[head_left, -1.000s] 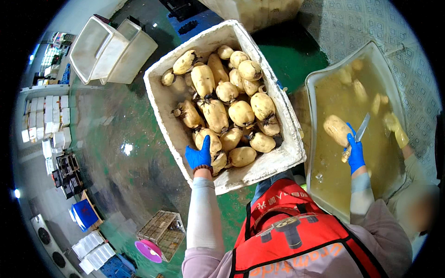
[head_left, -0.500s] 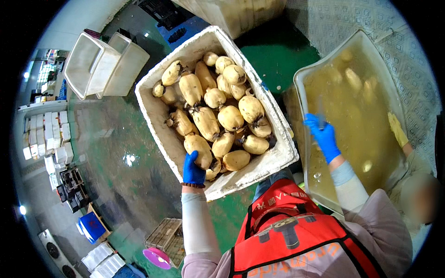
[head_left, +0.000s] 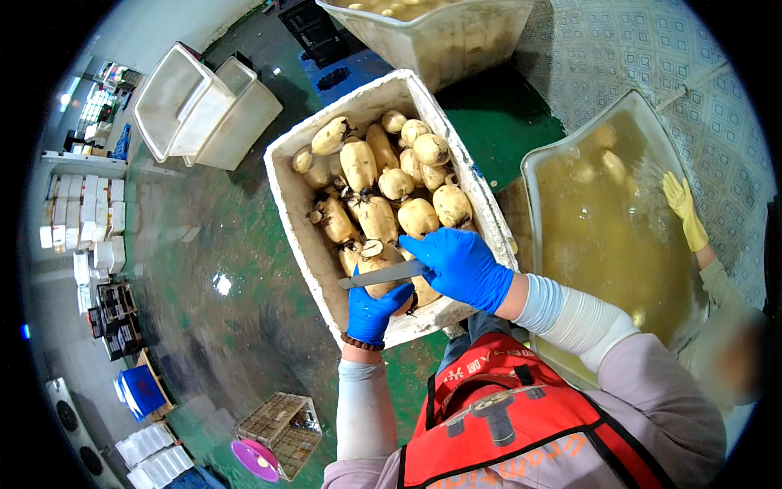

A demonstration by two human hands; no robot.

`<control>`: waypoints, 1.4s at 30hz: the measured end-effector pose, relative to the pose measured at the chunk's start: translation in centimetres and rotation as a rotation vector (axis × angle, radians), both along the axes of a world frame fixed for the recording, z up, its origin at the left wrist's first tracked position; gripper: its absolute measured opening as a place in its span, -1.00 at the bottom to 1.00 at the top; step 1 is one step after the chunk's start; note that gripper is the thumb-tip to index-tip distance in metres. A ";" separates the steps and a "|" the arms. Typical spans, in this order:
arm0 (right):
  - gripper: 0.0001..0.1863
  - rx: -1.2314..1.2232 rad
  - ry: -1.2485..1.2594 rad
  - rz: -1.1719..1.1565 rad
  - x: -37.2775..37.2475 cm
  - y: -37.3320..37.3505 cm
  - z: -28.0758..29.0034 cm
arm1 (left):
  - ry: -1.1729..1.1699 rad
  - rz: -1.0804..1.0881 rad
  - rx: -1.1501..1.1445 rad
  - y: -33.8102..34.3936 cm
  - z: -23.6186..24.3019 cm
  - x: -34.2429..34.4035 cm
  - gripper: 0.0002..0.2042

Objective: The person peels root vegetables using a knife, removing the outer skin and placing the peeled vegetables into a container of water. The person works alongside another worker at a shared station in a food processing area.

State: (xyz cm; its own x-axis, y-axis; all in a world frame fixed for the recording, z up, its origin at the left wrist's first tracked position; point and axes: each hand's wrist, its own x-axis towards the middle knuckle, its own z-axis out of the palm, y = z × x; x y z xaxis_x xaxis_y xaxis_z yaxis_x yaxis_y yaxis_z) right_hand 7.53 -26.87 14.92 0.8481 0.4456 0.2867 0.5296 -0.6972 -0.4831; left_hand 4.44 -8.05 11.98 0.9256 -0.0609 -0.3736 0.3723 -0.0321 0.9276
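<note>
A worn white foam box (head_left: 285,216) stands in front of me, holding many pale lotus roots (head_left: 418,218) with dark ends. My left hand (head_left: 373,314), in a blue glove, grips one lotus root (head_left: 380,262) at the box's near side, its pale cut end facing up. Also gloved in blue, my right hand (head_left: 466,265) is closed on a knife (head_left: 376,276). The blade points left and lies across the held root, above my left fingers. My right fingers hide the handle.
At right stands a white tub (head_left: 531,194) of murky water with roots in it; a co-worker's yellow-gloved hand (head_left: 683,212) is at its far side. Another tub (head_left: 468,49) stands behind the box. Stacked white tubs (head_left: 240,122) are far left. A wire crate (head_left: 281,424) sits near left.
My right hand has swung left from over the water tub to the box, bringing the knife to the root. The box sits slightly lower and further right in view. The yellow-gloved hand has risen.
</note>
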 end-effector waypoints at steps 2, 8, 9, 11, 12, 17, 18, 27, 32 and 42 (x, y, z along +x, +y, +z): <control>-0.57 -0.118 -0.030 0.022 0.4 0.3 0.9 | -0.066 0.001 0.128 -0.2 0.5 -0.2 -0.31; -0.77 -0.180 -0.054 0.063 0.9 1.4 1.0 | -0.122 -0.013 -0.016 -0.2 2.0 -0.6 -0.21; -0.71 -0.200 -0.039 0.062 1.2 1.3 0.1 | -0.116 -0.015 0.004 -0.2 2.4 -0.7 -0.20; -0.64 -0.177 0.088 0.072 3.1 0.0 -2.6 | -0.102 -0.023 0.045 -0.2 3.3 -0.8 -0.15; -0.68 -0.087 0.247 0.006 4.9 -2.8 -4.8 | -0.110 0.027 -0.044 -0.2 3.8 -1.6 -0.12; -0.77 0.567 0.648 -0.256 3.9 -4.9 -9.0 | -0.313 -0.026 0.135 0.8 4.8 -0.4 -0.04; -0.74 0.825 0.867 -0.256 3.2 -2.0 -10.2 | -0.364 0.002 0.107 0.2 4.6 0.2 -0.01; -0.56 1.293 1.139 -0.006 2.4 1.7 -6.0 | -0.166 -0.078 -0.321 -1.5 2.6 -1.3 0.07; -0.57 0.622 0.756 0.280 3.7 0.1 -1.8 | 0.358 0.017 -0.759 0.8 0.8 -1.4 -0.32; -0.75 0.070 0.156 -0.070 0.0 0.2 0.5 | 0.087 0.004 -0.304 0.0 2.6 -0.9 -0.28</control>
State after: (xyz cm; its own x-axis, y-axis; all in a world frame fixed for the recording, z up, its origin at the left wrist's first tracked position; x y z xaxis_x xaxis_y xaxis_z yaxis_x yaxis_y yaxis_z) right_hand 7.55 -26.64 15.47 0.9130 0.3671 0.1779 0.3958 -0.6914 -0.6045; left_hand 3.52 -8.03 14.60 0.8913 -0.1785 -0.4168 0.4504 0.2435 0.8590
